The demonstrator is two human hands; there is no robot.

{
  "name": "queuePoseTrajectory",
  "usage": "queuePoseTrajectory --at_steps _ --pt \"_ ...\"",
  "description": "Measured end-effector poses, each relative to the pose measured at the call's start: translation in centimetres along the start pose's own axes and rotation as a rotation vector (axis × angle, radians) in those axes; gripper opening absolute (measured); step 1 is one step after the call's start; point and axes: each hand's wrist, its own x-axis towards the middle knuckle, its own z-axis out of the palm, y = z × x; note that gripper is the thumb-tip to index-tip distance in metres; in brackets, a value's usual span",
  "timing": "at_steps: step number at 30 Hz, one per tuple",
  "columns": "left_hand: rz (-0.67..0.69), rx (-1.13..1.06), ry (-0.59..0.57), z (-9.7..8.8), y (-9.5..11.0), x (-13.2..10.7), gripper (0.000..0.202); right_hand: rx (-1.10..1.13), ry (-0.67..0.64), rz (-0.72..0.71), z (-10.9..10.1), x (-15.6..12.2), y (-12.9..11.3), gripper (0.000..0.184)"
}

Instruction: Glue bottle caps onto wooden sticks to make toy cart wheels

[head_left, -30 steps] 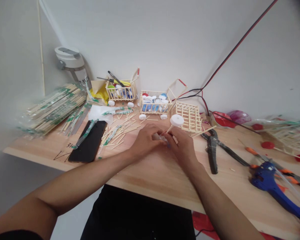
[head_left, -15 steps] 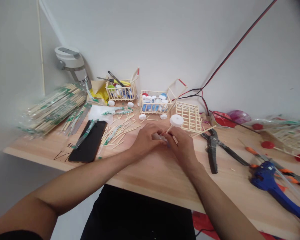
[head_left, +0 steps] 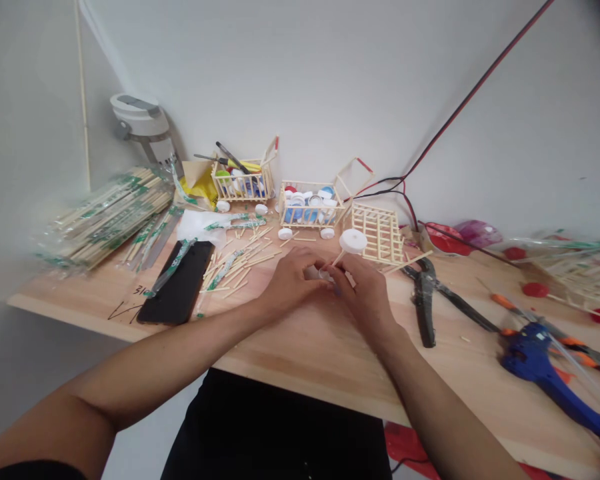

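Note:
My left hand (head_left: 291, 280) and my right hand (head_left: 365, 297) meet at the middle of the wooden table (head_left: 300, 347), fingers pinched together. Between them they hold a thin wooden stick with a white bottle cap (head_left: 353, 241) on its upper end, like a wheel on an axle. A second small white piece shows between the fingertips; I cannot make out what it is. Just behind the hands stands a small lattice panel of sticks (head_left: 380, 233).
Two stick carts full of caps (head_left: 310, 203) (head_left: 243, 180) stand by the wall. Loose sticks (head_left: 240, 263), a black phone (head_left: 177, 290) and packs of chopsticks (head_left: 105, 217) lie left. Black pliers (head_left: 425, 300), a blue glue gun (head_left: 545, 367) and red caps (head_left: 536, 290) lie right.

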Motion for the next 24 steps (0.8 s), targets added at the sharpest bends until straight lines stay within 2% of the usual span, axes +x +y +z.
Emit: queuePoseTrajectory --at_steps 24 --pt "0.015 -0.016 0.009 0.07 -0.02 -0.04 0.017 -0.005 0.001 -0.020 -0.02 -0.01 0.03 0.017"
